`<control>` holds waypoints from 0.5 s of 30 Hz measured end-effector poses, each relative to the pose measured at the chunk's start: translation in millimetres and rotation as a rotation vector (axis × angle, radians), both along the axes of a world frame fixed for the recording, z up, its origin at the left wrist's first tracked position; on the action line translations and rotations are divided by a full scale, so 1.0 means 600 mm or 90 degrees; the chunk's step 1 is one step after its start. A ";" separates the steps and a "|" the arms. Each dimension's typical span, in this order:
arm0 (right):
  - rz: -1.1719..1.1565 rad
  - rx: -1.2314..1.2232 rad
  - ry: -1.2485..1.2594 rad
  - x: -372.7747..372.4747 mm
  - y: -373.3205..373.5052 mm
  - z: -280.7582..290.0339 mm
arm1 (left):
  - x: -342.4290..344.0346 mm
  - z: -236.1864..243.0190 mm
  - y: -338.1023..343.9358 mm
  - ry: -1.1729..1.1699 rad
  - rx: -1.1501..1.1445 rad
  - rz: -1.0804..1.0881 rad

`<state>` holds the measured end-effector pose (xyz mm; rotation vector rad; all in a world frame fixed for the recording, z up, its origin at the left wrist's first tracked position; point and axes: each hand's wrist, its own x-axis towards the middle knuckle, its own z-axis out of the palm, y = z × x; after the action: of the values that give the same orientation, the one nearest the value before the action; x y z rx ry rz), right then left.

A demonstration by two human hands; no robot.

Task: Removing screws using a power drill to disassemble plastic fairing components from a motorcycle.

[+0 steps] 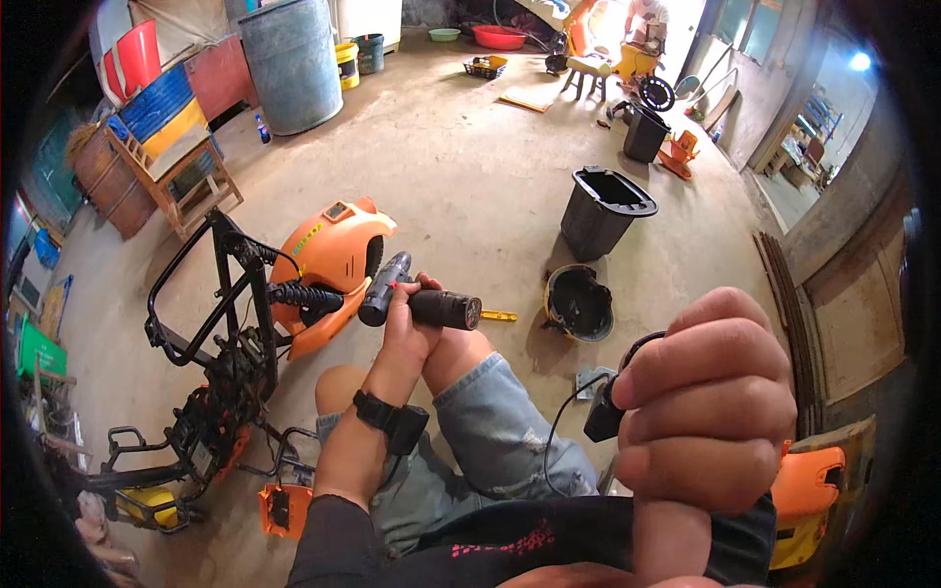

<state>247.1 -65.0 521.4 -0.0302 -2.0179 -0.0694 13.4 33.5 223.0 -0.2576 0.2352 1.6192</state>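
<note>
My left hand (410,312) is closed around the handle of a black cordless drill (446,309) above my knees. The drill's body slants up and away, and its thick handle end points to the right. Ahead of it on the left lie an orange plastic fairing (328,250) and a bare black vehicle frame (240,323) with coil springs. My right hand (711,402) is raised close, large in view, its fingers curled tightly; whatever they hold, if anything, is hidden. Partly behind that fist is a black part (603,416) with a thin cable hanging from it.
A tall black bin (600,216) and a round black-and-yellow tub (578,304) stand on the concrete floor ahead. A yellow tool (498,316) lies near my knee. Left stand a wooden chair (181,181) and a big blue barrel (291,69). Orange panels (809,480) sit at lower right.
</note>
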 end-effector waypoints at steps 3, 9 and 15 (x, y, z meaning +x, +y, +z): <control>0.015 -0.037 -0.006 -0.004 0.000 0.000 | 0.001 0.004 -0.003 -0.018 -0.007 -0.009; 0.103 -0.050 -0.111 0.007 0.010 0.012 | 0.002 0.009 -0.005 -0.022 -0.001 -0.023; 0.064 -0.125 0.066 -0.004 0.025 -0.026 | 0.001 0.003 -0.002 -0.011 -0.011 -0.007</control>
<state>244.9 -50.3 505.8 -0.0567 -1.9131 0.1906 14.0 32.6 224.6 -0.2839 0.2375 1.6040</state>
